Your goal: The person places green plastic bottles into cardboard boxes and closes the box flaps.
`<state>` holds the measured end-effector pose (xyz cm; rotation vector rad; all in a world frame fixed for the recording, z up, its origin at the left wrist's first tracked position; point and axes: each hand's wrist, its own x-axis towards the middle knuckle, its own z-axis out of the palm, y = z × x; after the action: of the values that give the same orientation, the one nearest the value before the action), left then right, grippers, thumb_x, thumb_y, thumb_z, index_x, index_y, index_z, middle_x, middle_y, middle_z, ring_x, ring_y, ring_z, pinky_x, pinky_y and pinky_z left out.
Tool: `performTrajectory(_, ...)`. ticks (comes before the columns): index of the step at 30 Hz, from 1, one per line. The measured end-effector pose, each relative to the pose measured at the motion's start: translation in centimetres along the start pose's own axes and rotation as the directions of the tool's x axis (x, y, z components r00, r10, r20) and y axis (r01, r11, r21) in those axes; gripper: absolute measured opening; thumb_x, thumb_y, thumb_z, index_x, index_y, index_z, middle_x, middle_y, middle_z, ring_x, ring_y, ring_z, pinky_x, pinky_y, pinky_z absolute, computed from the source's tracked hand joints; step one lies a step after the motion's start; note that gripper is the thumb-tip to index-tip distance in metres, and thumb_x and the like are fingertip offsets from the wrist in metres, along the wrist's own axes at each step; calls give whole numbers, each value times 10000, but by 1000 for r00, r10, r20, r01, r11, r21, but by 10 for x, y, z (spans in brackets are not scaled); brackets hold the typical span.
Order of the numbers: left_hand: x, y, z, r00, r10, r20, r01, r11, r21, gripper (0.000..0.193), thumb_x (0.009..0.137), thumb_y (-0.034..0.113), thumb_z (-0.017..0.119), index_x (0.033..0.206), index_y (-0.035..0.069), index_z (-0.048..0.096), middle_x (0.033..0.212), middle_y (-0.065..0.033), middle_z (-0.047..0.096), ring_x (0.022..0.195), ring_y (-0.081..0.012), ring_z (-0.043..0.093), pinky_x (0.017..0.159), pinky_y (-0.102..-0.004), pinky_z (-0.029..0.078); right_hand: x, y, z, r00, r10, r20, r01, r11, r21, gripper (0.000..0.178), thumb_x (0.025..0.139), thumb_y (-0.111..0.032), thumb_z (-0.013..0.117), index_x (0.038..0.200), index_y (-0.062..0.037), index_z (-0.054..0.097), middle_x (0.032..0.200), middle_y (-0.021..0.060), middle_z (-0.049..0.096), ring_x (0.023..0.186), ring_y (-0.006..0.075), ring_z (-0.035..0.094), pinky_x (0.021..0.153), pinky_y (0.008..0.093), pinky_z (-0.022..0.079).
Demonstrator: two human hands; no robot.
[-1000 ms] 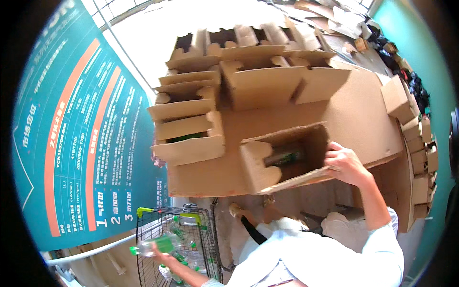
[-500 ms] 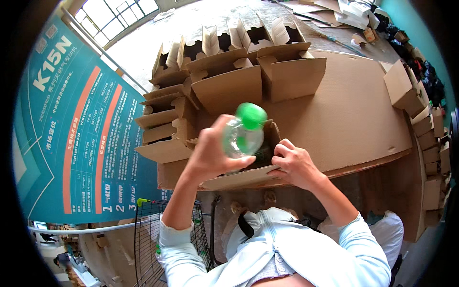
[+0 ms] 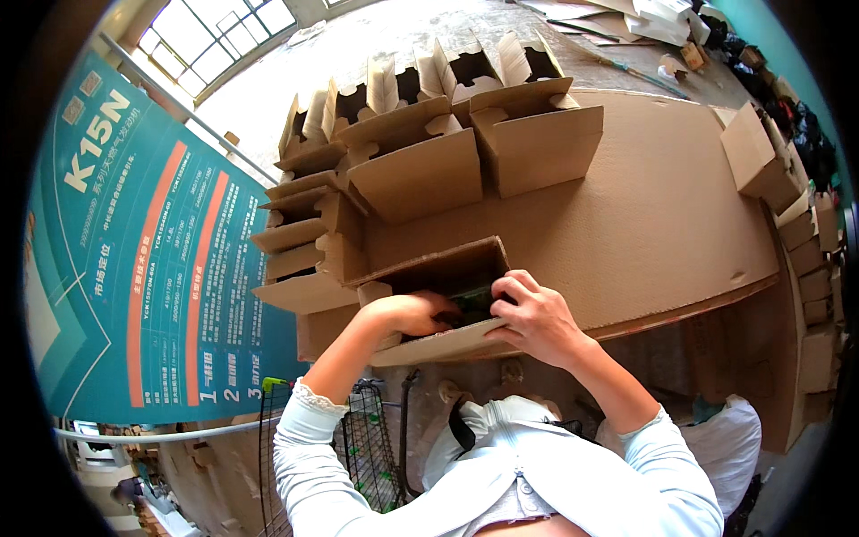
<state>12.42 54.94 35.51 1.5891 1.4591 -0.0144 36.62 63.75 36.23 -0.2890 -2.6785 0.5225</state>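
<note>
Desk (image 3: 662, 206), cardboard-topped; for a clean insert, best to work a bit back from near edge, no sliding off. Teal banner (image 3: 161, 268) on left, limiting swing on that side. Rows of flapped-up boxes (image 3: 416, 170) close behind and left of front box (image 3: 447, 344); mind elbows there. Wire cart (image 3: 374, 447) below desk edge, partly behind left sleeve (image 3: 309, 447), contents too small to tell; snag risk. Front box near desk's front edge, mouth up, near side tipped toward body; press that side clear of left wrist, base flat. Right hand (image 3: 537, 318) narrow, fingers curled on rim at right near corner; good brace, hold firm. Left hand (image 3: 413, 315) down inside front box, fingers hidden, can't tell if holding anything; lower gently, withdraw straight up. Greenish see-through thing (image 3: 474, 302), likely bottle, inside front box just beside left hand, shadowed; seat snug, don't force.
</note>
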Motion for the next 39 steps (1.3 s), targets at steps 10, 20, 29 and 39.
performTrajectory(10,-118,10,68,426,-51,-904,-76,993,-91,400,815,239,747,1100,-25,653,1106,-189,679,1058,-318,651,932,-380,505,-25,8,45,950,227,-216,-83,848,524,468,741,-173,814,1147,-38,624,1133,155,642,1165,356,574,978,434,481)
performTrajectory(20,-89,2,44,285,130,-950,287,934,214,875,629,193,868,1369,28,431,1309,-188,477,1244,-333,461,1112,-469,328,49,9,-1,984,86,-158,-106,986,-126,865,709,-339,826,1418,-79,404,1463,160,399,1397,308,320,1159,443,268)
performTrajectory(29,-86,-16,77,640,-9,-768,254,946,200,1050,676,446,835,1499,96,284,1580,-172,134,1428,-395,238,1156,-482,288,54,19,17,893,23,449,31,993,-113,1282,515,-612,853,1536,-199,197,1579,189,138,1446,431,130,1184,567,142)
performTrajectory(39,-74,-31,102,484,15,-875,50,998,45,1161,585,176,902,1518,175,211,1577,-216,86,1273,-485,444,987,-483,501,68,11,9,793,64,606,76,976,-203,1264,527,-433,863,1532,-151,149,1522,234,209,1363,469,268,1109,577,303)
